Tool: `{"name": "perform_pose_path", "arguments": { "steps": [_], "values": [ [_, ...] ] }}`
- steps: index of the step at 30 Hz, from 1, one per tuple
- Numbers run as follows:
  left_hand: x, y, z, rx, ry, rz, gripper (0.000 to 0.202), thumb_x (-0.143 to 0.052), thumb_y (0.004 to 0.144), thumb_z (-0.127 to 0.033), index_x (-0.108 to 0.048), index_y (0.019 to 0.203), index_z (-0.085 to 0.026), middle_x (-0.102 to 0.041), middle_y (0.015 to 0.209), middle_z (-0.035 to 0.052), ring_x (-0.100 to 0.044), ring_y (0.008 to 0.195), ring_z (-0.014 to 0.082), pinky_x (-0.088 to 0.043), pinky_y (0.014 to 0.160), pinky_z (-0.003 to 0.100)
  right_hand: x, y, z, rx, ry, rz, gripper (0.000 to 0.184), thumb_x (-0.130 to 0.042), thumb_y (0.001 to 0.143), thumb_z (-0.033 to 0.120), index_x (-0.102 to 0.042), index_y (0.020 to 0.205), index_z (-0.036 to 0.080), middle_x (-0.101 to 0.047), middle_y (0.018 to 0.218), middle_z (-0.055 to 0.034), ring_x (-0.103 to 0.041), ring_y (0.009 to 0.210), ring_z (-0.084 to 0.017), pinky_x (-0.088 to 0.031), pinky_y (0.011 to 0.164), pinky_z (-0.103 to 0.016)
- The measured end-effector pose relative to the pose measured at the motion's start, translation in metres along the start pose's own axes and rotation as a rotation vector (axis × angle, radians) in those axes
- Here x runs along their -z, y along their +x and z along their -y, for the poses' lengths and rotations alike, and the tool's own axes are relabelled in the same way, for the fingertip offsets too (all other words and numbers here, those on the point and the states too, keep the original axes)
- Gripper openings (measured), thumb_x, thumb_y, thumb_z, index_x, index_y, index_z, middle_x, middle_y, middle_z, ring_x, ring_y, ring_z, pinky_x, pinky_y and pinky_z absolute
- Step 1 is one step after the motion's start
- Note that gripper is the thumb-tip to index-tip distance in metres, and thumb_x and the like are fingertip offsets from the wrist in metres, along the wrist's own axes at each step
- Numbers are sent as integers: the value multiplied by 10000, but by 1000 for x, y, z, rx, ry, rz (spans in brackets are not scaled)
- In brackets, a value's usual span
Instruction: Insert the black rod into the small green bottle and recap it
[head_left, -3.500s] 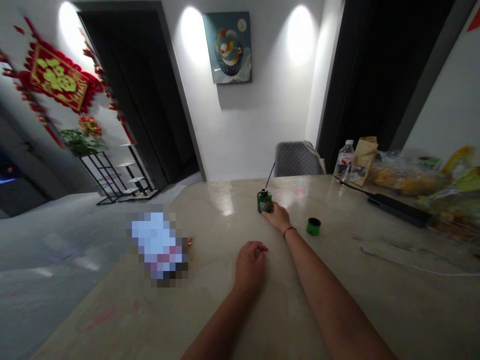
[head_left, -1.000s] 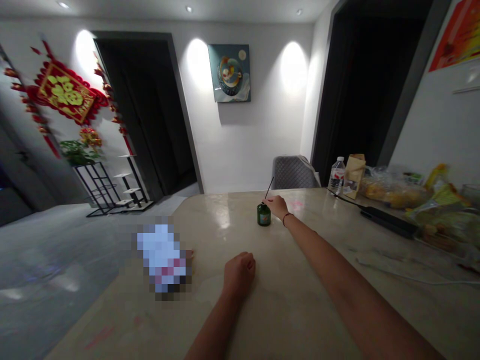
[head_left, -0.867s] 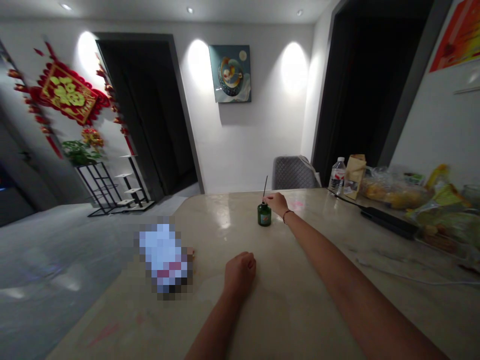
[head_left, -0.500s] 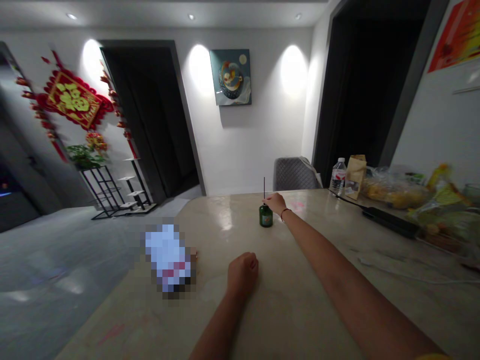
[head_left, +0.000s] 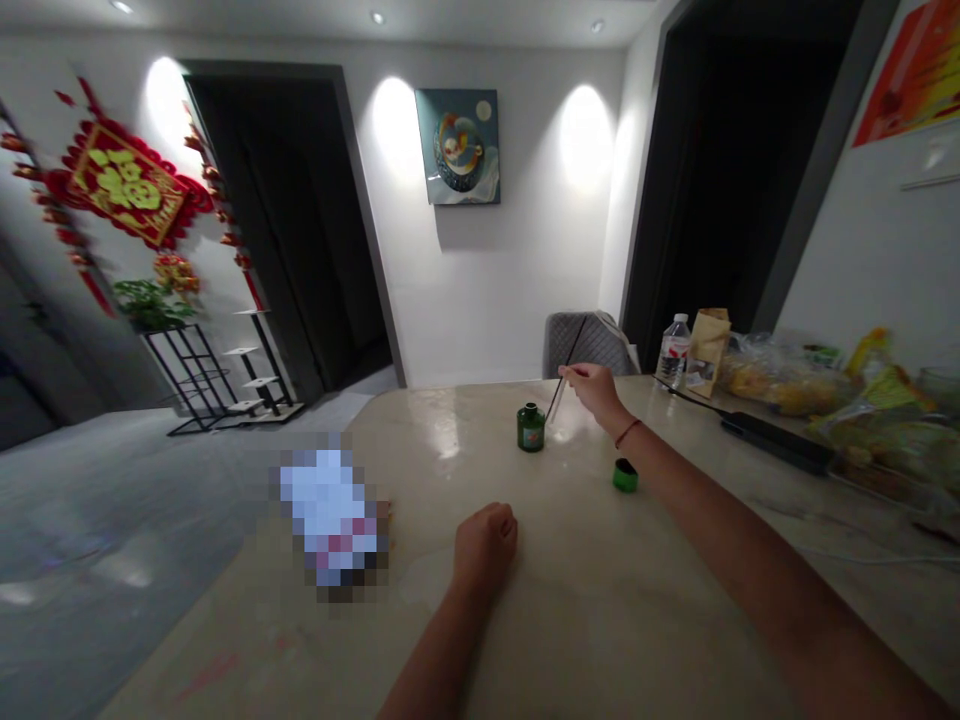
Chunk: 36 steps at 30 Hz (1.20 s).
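Between the thumb and fingers of my right hand is a thin dark stick. It leans up to the right, its lower end just right of a small green glass bottle. The bottle stands upright and open, with a label on its front. Below my right wrist, beside the forearm, a green cap sits on the table. My left hand rests on the tabletop as a closed fist, nearer to me than the bottle, with nothing seen in it.
The pale marble-like table fills the foreground. A blurred-out pale object lies on its left. To the right are a water bottle, a paper bag, plastic bags of food and a black power strip. A grey chair stands behind.
My right hand has moved right, away from the green bottle, and the stick is now out of its neck and tilted. The green cap has come into view. My left fist stays put.
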<state>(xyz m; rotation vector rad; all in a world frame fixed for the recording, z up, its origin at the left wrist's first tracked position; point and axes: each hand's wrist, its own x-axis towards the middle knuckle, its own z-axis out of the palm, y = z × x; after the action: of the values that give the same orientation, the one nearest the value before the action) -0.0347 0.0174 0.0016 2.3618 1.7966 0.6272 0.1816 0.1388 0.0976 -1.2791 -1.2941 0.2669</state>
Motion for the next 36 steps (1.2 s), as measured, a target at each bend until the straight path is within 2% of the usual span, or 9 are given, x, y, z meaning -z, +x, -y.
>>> {"name": "perform_pose_path", "arguments": {
  "steps": [5, 7, 13, 17, 20, 23, 26, 29, 36],
  "values": [
    [0, 0, 1, -27, -6, 3, 205, -391, 736, -157, -457, 543, -168, -426, 568, -25, -338, 523, 83, -187, 526, 228, 15, -56, -20, -134, -340, 691, 272, -554, 668, 348, -576, 494, 140, -446, 397, 35, -361, 377, -71, -262, 409, -207],
    [-1, 0, 1, -36, -4, 3, 202, -390, 734, -156, -458, 544, -169, -430, 570, -23, -343, 527, 83, -189, 527, 228, 18, -79, -31, -123, -502, 814, 248, -551, 659, 299, -576, 464, 149, -473, 395, 20, -406, 387, -87, -273, 416, -211],
    [0, 0, 0, -8, 17, 13, 195, -388, 730, -154, -475, 557, -173, -449, 576, -21, -366, 533, 88, -190, 526, 233, 35, -109, -43, -1, -777, 731, 156, -548, 652, 242, -674, 621, 156, -668, 653, -86, -611, 638, -174, -385, 557, -228],
    [1, 0, -1, -4, 24, 13, 196, -398, 734, -156, -483, 558, -171, -460, 577, -21, -387, 541, 89, -196, 529, 234, 51, -101, -38, 166, -806, 655, 241, -552, 678, 269, -666, 855, 153, -663, 858, -106, -600, 821, -195, -418, 729, -261],
    [2, -1, -1, -6, 18, 10, 197, -403, 730, -153, -473, 547, -168, -459, 574, -21, -387, 537, 86, -195, 529, 234, 67, -90, -40, 324, -886, 675, 313, -629, 606, 278, -653, 900, 172, -606, 1044, -129, -516, 1031, -254, -369, 872, -332],
    [1, -1, -1, 0, 25, 23, 193, -402, 729, -156, -472, 550, -168, -470, 581, -19, -393, 541, 87, -194, 530, 235, 78, -80, -47, 239, -1033, 811, 369, -653, 542, 202, -645, 909, 170, -621, 1006, -148, -552, 966, -291, -404, 793, -364],
    [1, 0, -1, 6, 34, 42, 188, -404, 730, -162, -478, 558, -170, -487, 593, -13, -407, 551, 91, -190, 529, 239, 78, -65, -50, 142, -1067, 916, 265, -612, 561, 166, -643, 824, 160, -652, 891, -138, -605, 804, -262, -420, 641, -312],
    [0, -1, -1, -3, 35, 45, 185, -402, 731, -155, -484, 565, -171, -501, 602, -8, -421, 561, 94, -192, 532, 245, 62, -41, -46, 166, -889, 836, 221, -635, 568, 238, -616, 772, 157, -657, 828, -108, -600, 765, -224, -412, 612, -277],
    [1, 0, -1, 17, 44, 77, 187, -406, 736, -153, -501, 575, -164, -521, 614, -5, -441, 577, 92, -207, 544, 245, -19, 11, -30, 3, 35, 432, 363, -628, 638, 222, -509, 963, 111, -642, 914, -108, -601, 771, -140, -471, 687, -258]
  ]
}}
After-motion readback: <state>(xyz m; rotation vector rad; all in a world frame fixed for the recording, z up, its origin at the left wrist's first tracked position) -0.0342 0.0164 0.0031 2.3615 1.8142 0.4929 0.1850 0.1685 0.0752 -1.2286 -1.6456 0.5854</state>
